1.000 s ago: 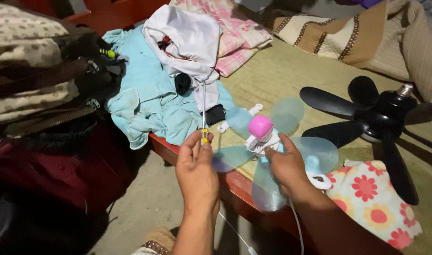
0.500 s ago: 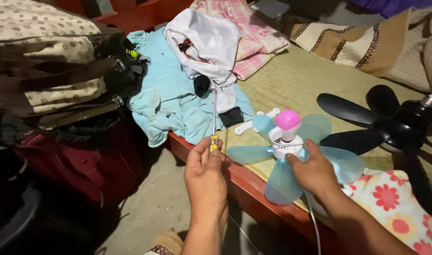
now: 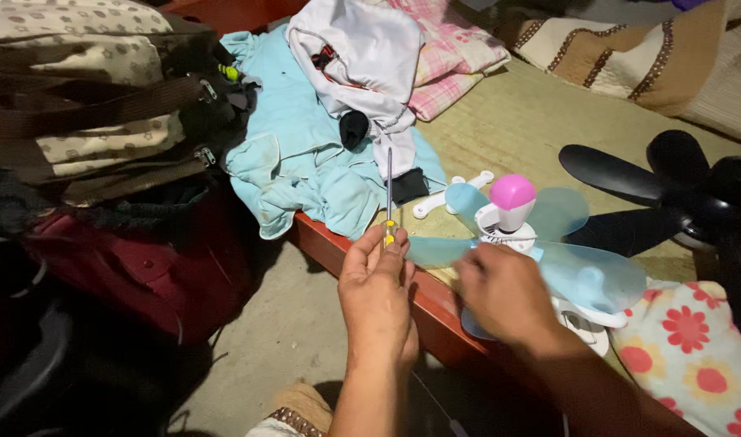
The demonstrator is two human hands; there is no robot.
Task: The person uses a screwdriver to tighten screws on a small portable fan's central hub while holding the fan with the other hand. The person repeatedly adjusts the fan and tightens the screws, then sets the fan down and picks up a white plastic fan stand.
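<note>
Left hand [image 3: 376, 293] closed around screwdriver [image 3: 389, 212], yellow handle pinched in fingers, shaft pointing up and away over bed edge [image 3: 338, 247]. Right hand [image 3: 504, 293], blurred, resting on small fan [image 3: 522, 235] with pale blue blades and pink cap; how tightly closed, cannot tell. Fan sitting on bed near its edge, just right of screwdriver. Beyond: blue cloth [image 3: 305, 154], white garment [image 3: 358, 57], pink checked cloth [image 3: 447, 61]. Black fan [image 3: 678, 190] to right, floral cushion [image 3: 694, 348] below. Bags [image 3: 95, 121] stacked at left.
</note>
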